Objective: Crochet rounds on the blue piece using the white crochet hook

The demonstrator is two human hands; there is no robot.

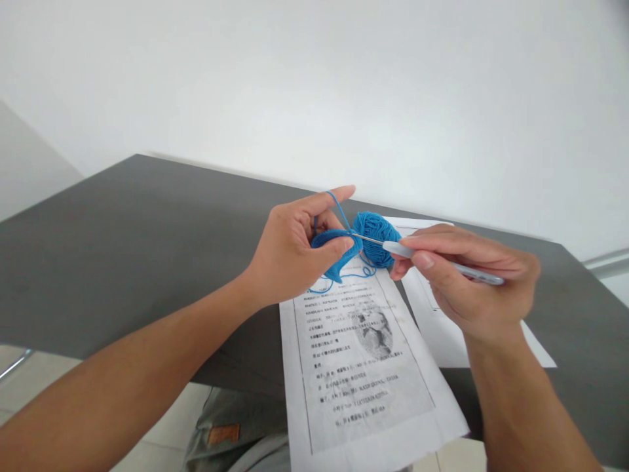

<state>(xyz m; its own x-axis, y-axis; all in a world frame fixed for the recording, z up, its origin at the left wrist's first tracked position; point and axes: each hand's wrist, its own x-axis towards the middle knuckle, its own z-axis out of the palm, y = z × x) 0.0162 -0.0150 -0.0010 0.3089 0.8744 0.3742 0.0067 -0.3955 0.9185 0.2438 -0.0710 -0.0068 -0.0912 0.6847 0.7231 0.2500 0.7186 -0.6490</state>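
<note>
My left hand (299,246) pinches a small blue crocheted piece (338,264) between thumb and fingers, with its index finger stretched out. A strand of blue yarn (339,206) loops over that finger and runs down to the edge of the piece. In my right hand (466,272) is a crochet hook (398,249) with a pale grey handle, held like a pencil. Its metal shaft points left and meets the edge of the crocheted piece; the tip is hidden there. Just behind the hands lies a ball of blue yarn (377,231).
A printed sheet (358,380) with text and a grey picture lies under the hands and overhangs the near edge of the dark table (147,262). Another white sheet (442,334) is partly beneath my right hand. A white wall (314,85) stands behind the table.
</note>
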